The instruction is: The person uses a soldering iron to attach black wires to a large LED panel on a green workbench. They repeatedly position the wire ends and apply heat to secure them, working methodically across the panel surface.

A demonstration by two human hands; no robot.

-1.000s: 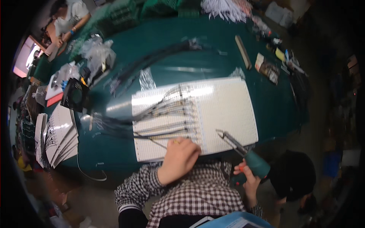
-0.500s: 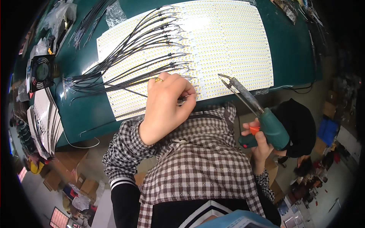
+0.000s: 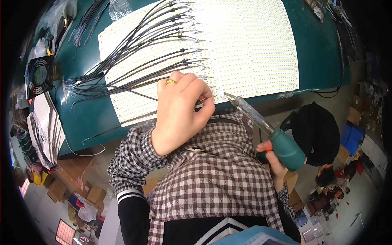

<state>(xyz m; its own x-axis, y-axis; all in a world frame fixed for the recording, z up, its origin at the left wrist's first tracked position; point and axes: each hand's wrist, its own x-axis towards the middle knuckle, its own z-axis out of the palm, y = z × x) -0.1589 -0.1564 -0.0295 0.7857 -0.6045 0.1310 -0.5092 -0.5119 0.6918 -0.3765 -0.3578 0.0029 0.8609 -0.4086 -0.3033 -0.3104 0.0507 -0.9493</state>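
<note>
A large white panel of LED strips (image 3: 261,53), dotted with yellow, lies on the green table. Black cables (image 3: 134,57) fan over its left half, their thin wire ends reaching its middle. At the near edge of the panel, my left hand (image 3: 179,112) is closed in a pinch on a black cable (image 3: 146,96); the fingers partly hide its end. My right hand (image 3: 277,165) grips a green soldering gun (image 3: 288,149) by the handle. Its metal tip points up and left, just right of my left fingertips, over the panel's near edge.
A small black fan (image 3: 41,75) stands at the table's left edge, with a stack of white boards (image 3: 45,126) below it. More dark cables (image 3: 87,20) and clear plastic (image 3: 119,9) lie at the back. Right of my right hand a person (image 3: 316,134) in black is close.
The soldering gun has moved left and down, bringing its tip closer to my left fingers. My left hand keeps its pinch near the panel's edge. The view has shifted slightly.
</note>
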